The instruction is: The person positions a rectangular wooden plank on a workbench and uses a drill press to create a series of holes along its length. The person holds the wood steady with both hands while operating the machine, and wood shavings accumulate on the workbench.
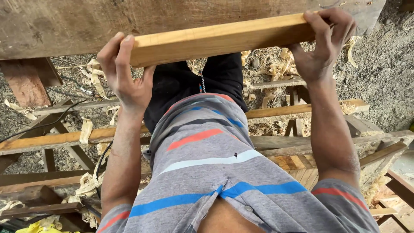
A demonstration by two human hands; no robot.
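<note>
Up against the worn grey timber surface (64, 26) — long pale wooden plank (220, 39), gripped at both ends: left hand (123, 71) fingers clenched round one end, right hand (323, 43) the other. Curly wood shavings (92, 73) down on the gravel ground (384, 73).

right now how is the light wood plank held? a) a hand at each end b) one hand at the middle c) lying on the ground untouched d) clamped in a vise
a: the left hand wraps one end of the plank and the right hand wraps the other, so both keep a grip on it in front of the grey beam.
</note>
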